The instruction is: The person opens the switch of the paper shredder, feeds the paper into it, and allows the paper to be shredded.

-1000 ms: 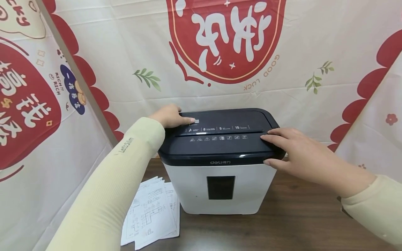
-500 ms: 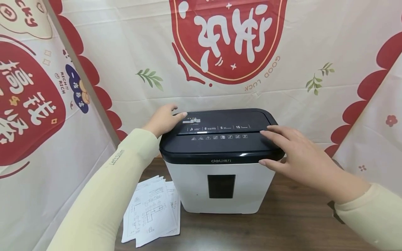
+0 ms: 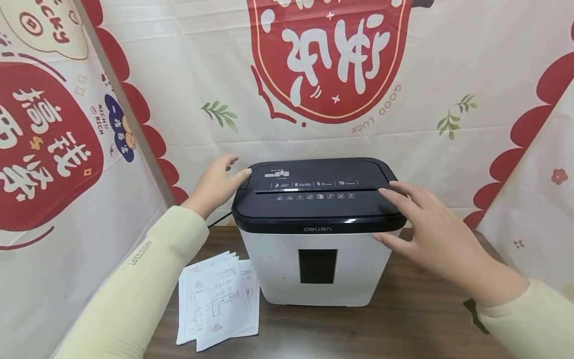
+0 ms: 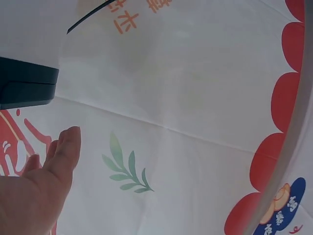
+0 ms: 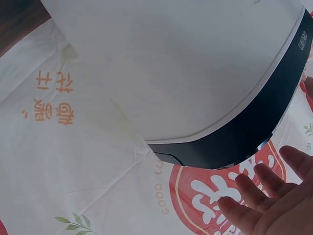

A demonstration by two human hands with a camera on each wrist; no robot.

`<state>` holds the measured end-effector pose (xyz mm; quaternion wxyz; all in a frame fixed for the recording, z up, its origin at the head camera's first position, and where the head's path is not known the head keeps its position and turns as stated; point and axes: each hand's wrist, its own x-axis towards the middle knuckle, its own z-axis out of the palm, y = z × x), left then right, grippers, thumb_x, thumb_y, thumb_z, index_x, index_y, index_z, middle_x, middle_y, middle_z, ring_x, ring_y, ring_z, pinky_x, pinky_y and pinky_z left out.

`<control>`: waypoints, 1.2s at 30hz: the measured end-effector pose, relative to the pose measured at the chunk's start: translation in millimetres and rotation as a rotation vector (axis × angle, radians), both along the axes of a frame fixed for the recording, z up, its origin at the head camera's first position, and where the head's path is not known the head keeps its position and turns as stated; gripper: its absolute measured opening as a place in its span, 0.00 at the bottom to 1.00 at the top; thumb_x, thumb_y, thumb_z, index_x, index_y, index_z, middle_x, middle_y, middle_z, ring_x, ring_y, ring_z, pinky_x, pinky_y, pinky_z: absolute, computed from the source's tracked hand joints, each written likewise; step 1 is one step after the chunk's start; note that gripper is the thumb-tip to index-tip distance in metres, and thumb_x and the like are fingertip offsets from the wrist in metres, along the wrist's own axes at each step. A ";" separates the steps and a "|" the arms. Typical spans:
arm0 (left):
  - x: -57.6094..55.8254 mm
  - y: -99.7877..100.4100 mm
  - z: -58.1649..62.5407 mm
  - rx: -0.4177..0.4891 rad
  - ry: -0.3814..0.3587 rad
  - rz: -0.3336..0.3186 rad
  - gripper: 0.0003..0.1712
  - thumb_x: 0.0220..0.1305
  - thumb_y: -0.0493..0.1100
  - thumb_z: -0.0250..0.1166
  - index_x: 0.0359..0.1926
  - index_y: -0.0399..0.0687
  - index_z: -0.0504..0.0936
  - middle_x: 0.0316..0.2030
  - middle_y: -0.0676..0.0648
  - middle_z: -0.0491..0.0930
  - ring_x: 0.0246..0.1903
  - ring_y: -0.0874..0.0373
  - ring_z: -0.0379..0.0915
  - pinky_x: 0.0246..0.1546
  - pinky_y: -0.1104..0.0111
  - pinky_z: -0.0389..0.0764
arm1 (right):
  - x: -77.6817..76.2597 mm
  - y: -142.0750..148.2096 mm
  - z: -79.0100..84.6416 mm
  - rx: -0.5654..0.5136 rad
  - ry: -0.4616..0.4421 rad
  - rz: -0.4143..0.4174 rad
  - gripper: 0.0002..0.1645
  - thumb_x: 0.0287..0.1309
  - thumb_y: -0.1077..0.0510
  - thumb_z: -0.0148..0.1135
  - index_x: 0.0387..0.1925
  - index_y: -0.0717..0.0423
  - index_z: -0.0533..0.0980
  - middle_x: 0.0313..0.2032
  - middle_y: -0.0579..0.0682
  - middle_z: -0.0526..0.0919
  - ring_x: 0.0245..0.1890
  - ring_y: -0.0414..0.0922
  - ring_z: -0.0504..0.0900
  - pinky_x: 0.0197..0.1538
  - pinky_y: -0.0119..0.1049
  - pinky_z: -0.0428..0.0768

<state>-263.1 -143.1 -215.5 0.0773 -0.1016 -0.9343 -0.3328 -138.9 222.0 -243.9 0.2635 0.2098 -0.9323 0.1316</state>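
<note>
A paper shredder (image 3: 273, 264) with a white bin and a black top stands upright on the brown table, its feed slot running across the lid. My left hand (image 3: 218, 183) is at the lid's back left corner, fingers relaxed, thumb tip right by the edge. In the left wrist view that hand (image 4: 41, 188) shows apart from the black lid (image 4: 29, 83), holding nothing. At the lid's right end my right hand (image 3: 430, 229) hovers with fingers spread. The right wrist view shows the same hand (image 5: 279, 200) beside the black rim (image 5: 230, 132), gripping nothing.
Several printed sheets (image 3: 219, 299) lie in a loose stack left of the shredder on the wooden table (image 3: 332, 334). A black cord (image 3: 219, 219) runs from the shredder's left side. Printed cloth (image 3: 179, 75) hangs behind and at both sides.
My left hand has drawn back leftward from the lid, uncovering its printed back left panel. The right hand stays near the right end, slightly lifted. The shredder stays in place.
</note>
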 end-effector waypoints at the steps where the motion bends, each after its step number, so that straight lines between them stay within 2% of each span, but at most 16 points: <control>1: 3.0 -2.1 -0.8 0.007 0.002 0.001 0.36 0.69 0.56 0.55 0.71 0.44 0.60 0.69 0.40 0.61 0.68 0.45 0.57 0.64 0.48 0.63 | 1.4 -0.4 -0.2 -0.001 0.007 -0.002 0.47 0.41 0.47 0.78 0.64 0.53 0.70 0.62 0.58 0.69 0.57 0.60 0.69 0.46 0.61 0.74; 10: 27.6 -19.0 -11.3 0.091 0.043 0.009 0.36 0.69 0.54 0.55 0.71 0.44 0.60 0.68 0.40 0.62 0.68 0.44 0.58 0.65 0.47 0.62 | 9.8 -3.4 -8.9 -0.041 0.087 0.006 0.52 0.35 0.50 0.79 0.65 0.55 0.68 0.62 0.59 0.68 0.59 0.61 0.68 0.48 0.61 0.72; 15: 36.7 -28.7 -21.9 0.112 0.069 0.019 0.35 0.69 0.53 0.57 0.70 0.43 0.62 0.67 0.39 0.64 0.67 0.44 0.59 0.63 0.48 0.64 | 12.7 -3.1 -16.7 -0.073 0.128 0.008 0.53 0.32 0.52 0.80 0.65 0.56 0.68 0.63 0.58 0.68 0.60 0.60 0.67 0.47 0.61 0.72; 18: 41.1 -35.1 -28.5 0.127 0.071 0.028 0.35 0.68 0.54 0.58 0.70 0.43 0.62 0.67 0.38 0.64 0.67 0.44 0.59 0.64 0.49 0.64 | 15.1 -3.0 -20.8 -0.085 0.159 0.018 0.51 0.33 0.50 0.79 0.64 0.57 0.69 0.63 0.58 0.68 0.60 0.61 0.68 0.45 0.60 0.73; 21: 44.0 -41.5 -35.3 0.147 0.067 0.037 0.35 0.68 0.53 0.58 0.70 0.42 0.62 0.67 0.38 0.64 0.67 0.44 0.59 0.64 0.49 0.63 | 17.8 -4.1 -23.9 -0.102 0.193 0.025 0.48 0.46 0.34 0.69 0.63 0.58 0.70 0.63 0.59 0.69 0.58 0.62 0.69 0.43 0.60 0.74; 23: 45.5 -46.5 -40.8 0.155 0.063 0.046 0.35 0.68 0.53 0.59 0.70 0.41 0.62 0.67 0.38 0.64 0.67 0.44 0.59 0.64 0.49 0.63 | 19.7 -6.2 -26.4 -0.116 0.220 0.028 0.50 0.52 0.25 0.56 0.62 0.58 0.70 0.62 0.60 0.70 0.57 0.63 0.70 0.42 0.60 0.74; 25: 47.0 -51.0 -46.2 0.160 0.061 0.060 0.35 0.68 0.52 0.59 0.69 0.41 0.62 0.67 0.38 0.64 0.66 0.43 0.60 0.64 0.49 0.64 | 21.3 -8.8 -29.1 -0.130 0.244 0.030 0.52 0.55 0.21 0.42 0.61 0.59 0.71 0.61 0.60 0.71 0.57 0.62 0.70 0.43 0.58 0.73; 26: 47.7 -53.4 -49.0 0.158 0.059 0.068 0.35 0.68 0.52 0.59 0.69 0.41 0.62 0.67 0.38 0.64 0.65 0.43 0.61 0.63 0.49 0.65 | 22.1 -10.2 -30.5 -0.134 0.254 0.030 0.53 0.55 0.21 0.41 0.61 0.59 0.71 0.61 0.60 0.71 0.56 0.62 0.70 0.43 0.57 0.73; 29: 50.5 -59.9 -57.1 0.158 0.054 0.088 0.35 0.68 0.51 0.60 0.69 0.40 0.63 0.66 0.37 0.65 0.64 0.42 0.62 0.61 0.49 0.66 | 24.6 -13.6 -34.9 -0.140 0.266 0.027 0.51 0.56 0.21 0.42 0.61 0.59 0.71 0.60 0.59 0.72 0.57 0.60 0.71 0.54 0.44 0.72; 32: 53.6 -65.5 -65.0 0.163 0.047 0.099 0.34 0.67 0.50 0.61 0.69 0.39 0.63 0.66 0.37 0.65 0.64 0.41 0.62 0.62 0.49 0.66 | 26.4 -16.1 -39.7 -0.140 0.261 0.031 0.51 0.56 0.21 0.42 0.59 0.59 0.72 0.60 0.59 0.72 0.57 0.60 0.70 0.62 0.25 0.62; 33: 54.8 -67.1 -67.5 0.164 0.045 0.101 0.34 0.67 0.49 0.61 0.69 0.39 0.63 0.66 0.37 0.65 0.64 0.41 0.61 0.63 0.48 0.65 | 27.1 -17.0 -41.1 -0.137 0.259 0.030 0.51 0.56 0.21 0.42 0.59 0.59 0.73 0.60 0.58 0.72 0.57 0.59 0.71 0.60 0.22 0.61; 36: 57.6 -71.4 -75.3 0.177 0.025 0.113 0.35 0.67 0.48 0.61 0.69 0.38 0.62 0.67 0.36 0.64 0.65 0.40 0.61 0.63 0.49 0.64 | 29.2 -19.5 -44.6 -0.136 0.250 0.036 0.51 0.56 0.21 0.42 0.59 0.59 0.73 0.60 0.58 0.72 0.56 0.59 0.71 0.58 0.23 0.62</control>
